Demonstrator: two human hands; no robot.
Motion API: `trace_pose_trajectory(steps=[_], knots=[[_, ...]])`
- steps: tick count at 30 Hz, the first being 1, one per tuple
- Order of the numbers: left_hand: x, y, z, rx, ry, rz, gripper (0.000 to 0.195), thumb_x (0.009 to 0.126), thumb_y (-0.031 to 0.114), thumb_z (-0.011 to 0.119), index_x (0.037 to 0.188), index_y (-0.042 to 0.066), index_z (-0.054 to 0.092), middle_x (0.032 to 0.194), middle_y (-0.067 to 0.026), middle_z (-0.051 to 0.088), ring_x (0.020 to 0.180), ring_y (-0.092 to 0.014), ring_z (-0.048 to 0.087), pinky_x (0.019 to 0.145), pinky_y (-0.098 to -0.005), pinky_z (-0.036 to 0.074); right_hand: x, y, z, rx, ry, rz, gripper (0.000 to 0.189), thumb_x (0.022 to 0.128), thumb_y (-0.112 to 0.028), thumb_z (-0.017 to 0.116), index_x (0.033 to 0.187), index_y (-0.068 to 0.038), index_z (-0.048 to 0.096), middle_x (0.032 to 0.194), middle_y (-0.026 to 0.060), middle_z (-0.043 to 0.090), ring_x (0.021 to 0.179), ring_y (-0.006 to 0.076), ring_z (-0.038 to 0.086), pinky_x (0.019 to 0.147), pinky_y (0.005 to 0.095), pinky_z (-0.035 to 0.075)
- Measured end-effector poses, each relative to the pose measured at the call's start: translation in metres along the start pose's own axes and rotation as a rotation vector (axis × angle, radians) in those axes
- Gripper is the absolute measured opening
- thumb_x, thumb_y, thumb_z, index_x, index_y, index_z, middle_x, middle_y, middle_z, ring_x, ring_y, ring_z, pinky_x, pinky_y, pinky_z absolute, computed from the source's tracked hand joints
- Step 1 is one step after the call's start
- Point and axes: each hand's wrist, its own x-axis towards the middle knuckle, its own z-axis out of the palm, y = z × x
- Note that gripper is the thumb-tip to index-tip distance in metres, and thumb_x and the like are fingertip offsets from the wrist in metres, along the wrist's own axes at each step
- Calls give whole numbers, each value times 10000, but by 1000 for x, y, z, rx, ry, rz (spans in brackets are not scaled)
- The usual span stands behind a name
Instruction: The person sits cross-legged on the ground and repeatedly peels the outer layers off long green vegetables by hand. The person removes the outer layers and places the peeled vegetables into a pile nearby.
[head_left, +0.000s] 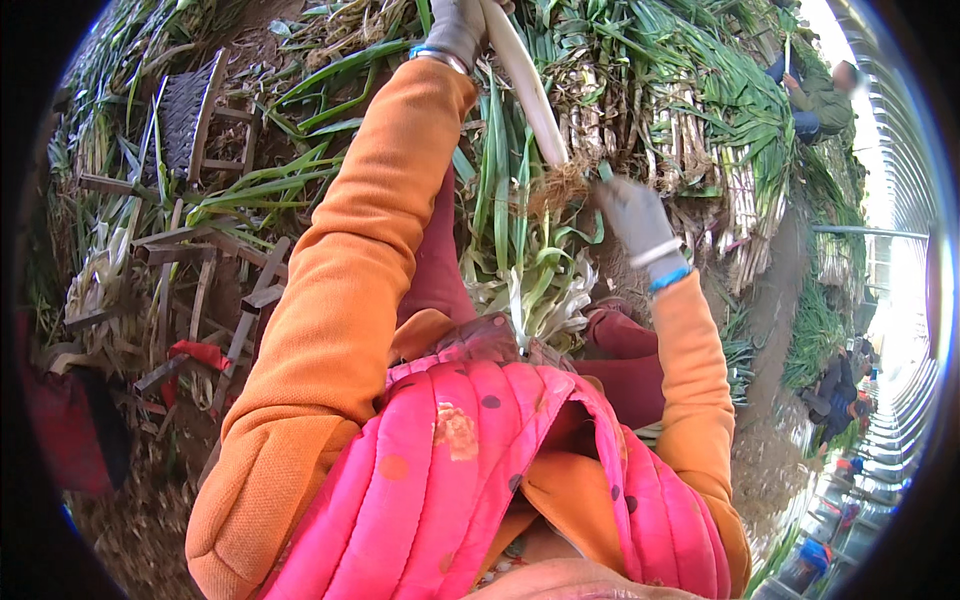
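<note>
In a grey glove, my left hand grips a thick white stalk of a leek or large green onion near the top of the view. The stalk slants down to the right and ends in a tuft of brown roots. Close beside those roots is my right hand, also gloved and blurred by motion. Its fingertips are too blurred to tell whether they hold anything. Beneath the stalk, between my legs, lie green leaves and pale peeled sheaths.
Bundled stalks with long green leaves cover the ground ahead and right. To the left stand a woven-seat stool and jumbled wooden frames, one with a red cloth. A person sits at the upper right; others are farther off.
</note>
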Motion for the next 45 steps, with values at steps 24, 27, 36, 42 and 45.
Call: trace_pose_trajectory(steps=[24, 27, 36, 42, 45], knots=[[-12, -34, 20, 67, -16, 199, 552, 941, 667, 518, 946, 114, 525, 612, -25, 536, 435, -152, 498, 383, -300, 432, 79, -44, 17, 1557, 383, 80, 234, 966, -262, 586, 975, -34, 637, 930, 80, 611, 777, 166, 585, 721, 326, 497], [-6, -28, 14, -24, 35, 127, 569, 937, 680, 507, 946, 111, 513, 612, -38, 533, 428, -170, 493, 389, -335, 451, 40, -37, 7, 2125, -40, -267, 174, 964, -233, 591, 902, -70, 585, 789, 7, 577, 737, 138, 617, 726, 327, 540], [-29, -47, 27, 177, -135, 201, 603, 994, 635, 421, 1088, 47, 516, 624, -83, 538, 452, -202, 518, 429, -369, 471, 24, -11, -21, 150, 251, -271, 472, 1038, -293, 454, 1356, 54, 490, 1330, 257, 581, 1226, 329, 588, 1041, 375, 460], [-48, -48, 36, 263, -65, 166, 287, 930, 268, 712, 981, 60, 522, 591, -10, 509, 408, -110, 482, 358, -260, 405, 57, -57, 56, 195, 66, -256, 395, 1015, -310, 496, 1328, -71, 519, 1177, 165, 619, 1084, 257, 626, 906, 345, 513], [-42, -41, 29, 482, -12, 178, 276, 926, 241, 712, 983, 41, 531, 648, -18, 542, 452, -99, 495, 402, -252, 437, -32, -20, 118, -449, -344, -586, 229, 973, -185, 552, 1177, -116, 630, 977, 100, 699, 919, 197, 697, 754, 295, 570]])
